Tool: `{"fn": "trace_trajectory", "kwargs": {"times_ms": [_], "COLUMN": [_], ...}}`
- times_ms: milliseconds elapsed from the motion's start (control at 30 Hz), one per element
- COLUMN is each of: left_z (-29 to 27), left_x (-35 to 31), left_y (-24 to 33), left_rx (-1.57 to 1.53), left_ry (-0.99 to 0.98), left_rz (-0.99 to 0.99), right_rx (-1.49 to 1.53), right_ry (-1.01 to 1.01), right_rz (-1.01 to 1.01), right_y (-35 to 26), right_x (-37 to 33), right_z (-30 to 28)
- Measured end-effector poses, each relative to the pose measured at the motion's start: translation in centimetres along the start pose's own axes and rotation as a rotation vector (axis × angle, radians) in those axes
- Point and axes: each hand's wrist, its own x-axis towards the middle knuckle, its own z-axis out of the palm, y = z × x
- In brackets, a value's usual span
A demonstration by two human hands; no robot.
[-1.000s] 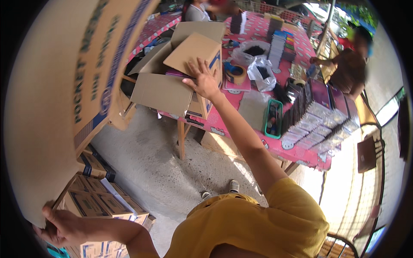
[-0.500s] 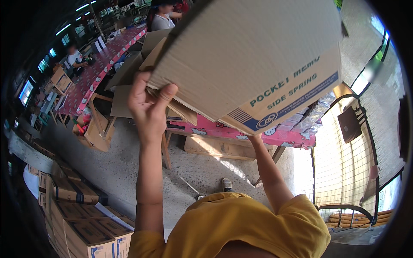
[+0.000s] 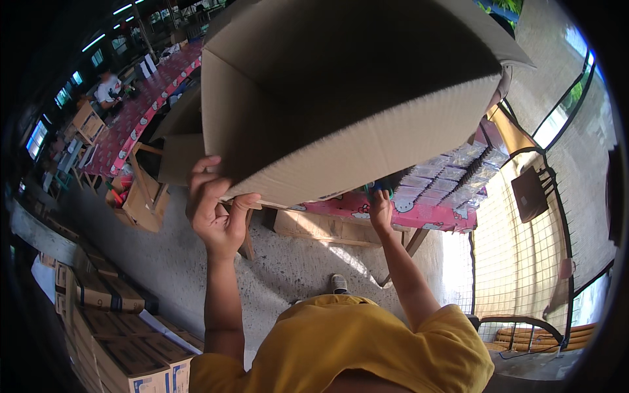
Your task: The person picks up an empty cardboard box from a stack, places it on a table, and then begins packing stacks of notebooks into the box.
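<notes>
Well left of the big box [image 3: 367, 157], 1 person [image 3: 108, 90] in a white shirt is at a long pink table [image 3: 147, 108]. Lower left of the big box, brown cartons [image 3: 131, 344] are stacked. Your left hand [image 3: 219, 213] grasps the big box at its lower left corner, fingers on the side edge, thumb at the front wall. The big box is held up before you, tilted, its open mouth towards you, the inside in shadow. Under its lower edge, your right hand [image 3: 381, 209] is at a green tray [image 3: 392, 194]; whether it grips anything, you cannot tell from this view. Right of the big box, clear-wrapped stacks [image 3: 442, 173] stand on a nearer table [image 3: 442, 219]. Farther right is a black-edged net [image 3: 517, 242].
</notes>
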Motion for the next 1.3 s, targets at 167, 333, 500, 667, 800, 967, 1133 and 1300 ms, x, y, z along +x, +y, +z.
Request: {"fn": "trace_trajectory", "kwargs": {"times_ms": [167,333,500,667,800,967,1133,1300], "left_z": [-1.1,-2.4,0.0,1.7,3.1,6.5,8.3,9.3], "left_x": [3.3,4.1,1.4,-1.5,-2.4,-3.6,-4.8,-7.6], "left_y": [-1.2,-2.5,-3.2,-4.4,-4.8,-4.6,-4.7,-3.7], "left_rx": [0.038,0.083,0.029,0.079,0.097,0.184,0.562,0.39], "left_ry": [-0.11,-0.287,-0.408,-0.455,-0.411,-0.503,-0.668,-0.3], "left_rz": [0.055,0.159,0.016,0.052,0.039,-0.028,-0.093,-0.171], "right_rx": [0.142,0.2,0.158,0.122,0.139,0.123,0.124,0.134], "right_ry": [0.122,0.07,0.06,-0.04,-0.069,-0.142,-0.21,-0.261], "right_rz": [0.061,0.132,0.176,0.166,0.164,0.143,0.127,0.067], "right_y": [-3.3,-3.2,-3.1,-1.8,-1.2,-0.5,0.0,-0.5], "right_x": [-2.8,-8.7,-14.4,-19.5,-22.7,-25.2,-25.1,-23.3], "right_z": [-4.3,-7.8,-11.0,-12.6,-13.7,-15.6,-16.5,-16.9]}}
